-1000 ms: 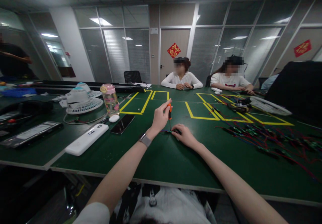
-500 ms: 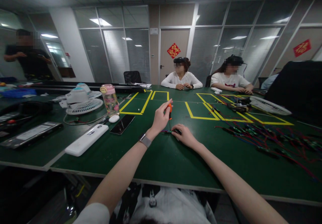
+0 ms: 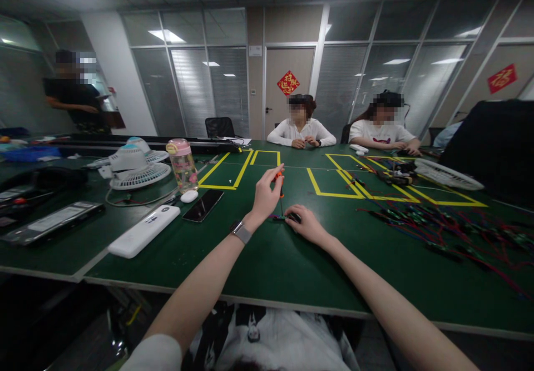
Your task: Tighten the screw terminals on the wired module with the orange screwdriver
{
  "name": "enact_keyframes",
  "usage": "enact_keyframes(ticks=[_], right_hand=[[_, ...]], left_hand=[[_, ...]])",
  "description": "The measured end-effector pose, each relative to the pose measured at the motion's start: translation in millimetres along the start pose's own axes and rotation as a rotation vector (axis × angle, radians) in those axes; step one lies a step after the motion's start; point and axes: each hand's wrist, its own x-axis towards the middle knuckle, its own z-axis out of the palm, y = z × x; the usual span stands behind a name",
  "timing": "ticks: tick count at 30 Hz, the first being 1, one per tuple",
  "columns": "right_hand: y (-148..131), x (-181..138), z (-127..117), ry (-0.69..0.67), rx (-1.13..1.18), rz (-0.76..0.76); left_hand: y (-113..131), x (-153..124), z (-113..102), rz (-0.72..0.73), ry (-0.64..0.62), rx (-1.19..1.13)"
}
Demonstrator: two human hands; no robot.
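Observation:
My left hand (image 3: 268, 192) is closed around the orange and black handle of a screwdriver (image 3: 281, 187). The screwdriver stands upright, its thin shaft reaching down to a small green circuit board (image 3: 278, 218) on the table. My right hand (image 3: 306, 225) rests low on the table at the board's right end, fingers closed on a small black part (image 3: 294, 217) joined to or lying against the board. The fingers hide much of that part. A watch with a grey band (image 3: 241, 231) is on my left wrist.
Left on the green table (image 3: 258, 271) lie a phone (image 3: 203, 206), a white power bank (image 3: 144, 231), a pink-lidded bottle (image 3: 182, 165) and white fans (image 3: 139, 171). Tangled wired boards (image 3: 450, 229) spread at right. Two people (image 3: 301, 129) sit opposite; another person (image 3: 75, 95) stands far left.
My left fingers have shifted slightly around the screwdriver handle, showing less orange. My right hand and the board stay put. The standing person at far left has moved right and turned.

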Motion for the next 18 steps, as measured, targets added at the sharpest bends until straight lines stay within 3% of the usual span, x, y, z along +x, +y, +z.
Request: enact_keyframes(ticks=[5, 12, 18], right_hand=[[-0.2, -0.3, 0.1, 0.009, 0.001, 0.005], [2.5, 0.2, 1.9, 0.011, 0.0, 0.004], [0.2, 0.3, 0.6, 0.015, -0.008, 0.001]], left_hand=[[3.1, -1.4, -1.6, -0.018, 0.119, 0.171], [-0.7, -0.8, 0.4, -0.029, -0.008, -0.008], [2.5, -1.7, -1.1, -0.021, 0.091, 0.186]])
